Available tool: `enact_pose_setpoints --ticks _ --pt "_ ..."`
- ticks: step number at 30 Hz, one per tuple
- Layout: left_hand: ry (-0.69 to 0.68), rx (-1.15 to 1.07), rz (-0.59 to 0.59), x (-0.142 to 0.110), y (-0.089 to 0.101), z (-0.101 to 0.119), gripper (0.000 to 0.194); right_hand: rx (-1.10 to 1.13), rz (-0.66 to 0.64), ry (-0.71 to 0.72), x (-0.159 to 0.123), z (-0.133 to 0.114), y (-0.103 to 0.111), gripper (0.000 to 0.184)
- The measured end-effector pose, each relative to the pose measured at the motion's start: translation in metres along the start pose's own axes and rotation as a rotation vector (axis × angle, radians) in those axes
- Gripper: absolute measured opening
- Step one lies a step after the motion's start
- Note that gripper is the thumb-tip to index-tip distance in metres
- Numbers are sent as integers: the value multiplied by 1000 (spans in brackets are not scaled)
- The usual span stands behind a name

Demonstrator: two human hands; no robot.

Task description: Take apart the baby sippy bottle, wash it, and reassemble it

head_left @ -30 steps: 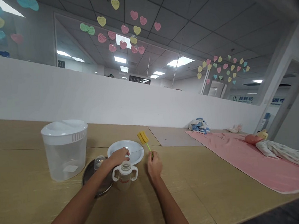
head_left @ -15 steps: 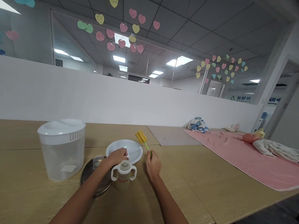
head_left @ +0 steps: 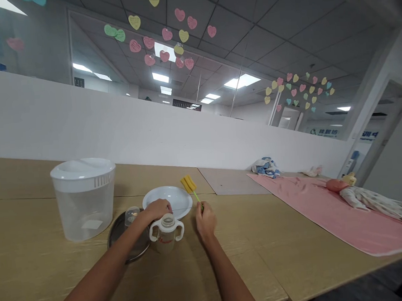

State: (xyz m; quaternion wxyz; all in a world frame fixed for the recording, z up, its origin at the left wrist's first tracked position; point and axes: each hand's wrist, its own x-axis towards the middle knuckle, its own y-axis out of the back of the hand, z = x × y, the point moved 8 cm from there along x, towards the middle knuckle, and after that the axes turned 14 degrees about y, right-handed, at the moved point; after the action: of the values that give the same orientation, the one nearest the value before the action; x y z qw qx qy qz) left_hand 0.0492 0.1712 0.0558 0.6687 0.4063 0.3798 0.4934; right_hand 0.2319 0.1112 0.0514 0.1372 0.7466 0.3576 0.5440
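My right hand (head_left: 206,217) is closed around the green handle of a bottle brush (head_left: 189,184), whose yellow sponge head points up and away. My left hand (head_left: 159,209) is closed over the near left rim of a white bowl (head_left: 179,198). From its fingers a thin, wire-like rod (head_left: 181,210) runs rightward across the bowl; its kind is too fine to make out. Just in front of this hand, a clear baby bottle (head_left: 166,236) with two white handles stands upright, its mouth uncovered. A clear cap (head_left: 132,214) sits on a dark round tray (head_left: 118,230), partly hidden by my left forearm.
A clear plastic bin (head_left: 84,212) with a white lid stands at the left. To the right, a pink cloth (head_left: 313,202) covers part of the table (head_left: 241,257), with a doll (head_left: 337,185) in spotted clothing on it. A blue-and-white cloth (head_left: 266,167) lies near the wall.
The thin rod in my left hand has swung from slanting upward to nearly level. The brush head in my right hand has shifted slightly left.
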Motion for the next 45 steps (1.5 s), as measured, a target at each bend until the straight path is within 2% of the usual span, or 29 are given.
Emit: enact_pose_setpoints --ticks 5,12,23,28,35,40,45 --pt "-23 -10 39 3 2 0 37 -12 0 8 0 1 -2 37" --pt "-8 -2 47 9 -1 -4 31 -15 -10 0 0 0 -1 36" --pt "0 -30 70 11 -1 -4 38 -20 -6 27 0 -1 -2 36" --pt "-51 -50 107 9 2 -2 48 -19 0 38 0 -1 -2 37" --pt "-169 -98 219 6 12 1 71 -12 5 25 0 1 -3 37" --pt "-266 -138 258 6 21 1 72 3 19 30 0 0 -1 40" --pt "-201 -109 242 13 18 -7 62 16 2 26 1 0 -1 40"
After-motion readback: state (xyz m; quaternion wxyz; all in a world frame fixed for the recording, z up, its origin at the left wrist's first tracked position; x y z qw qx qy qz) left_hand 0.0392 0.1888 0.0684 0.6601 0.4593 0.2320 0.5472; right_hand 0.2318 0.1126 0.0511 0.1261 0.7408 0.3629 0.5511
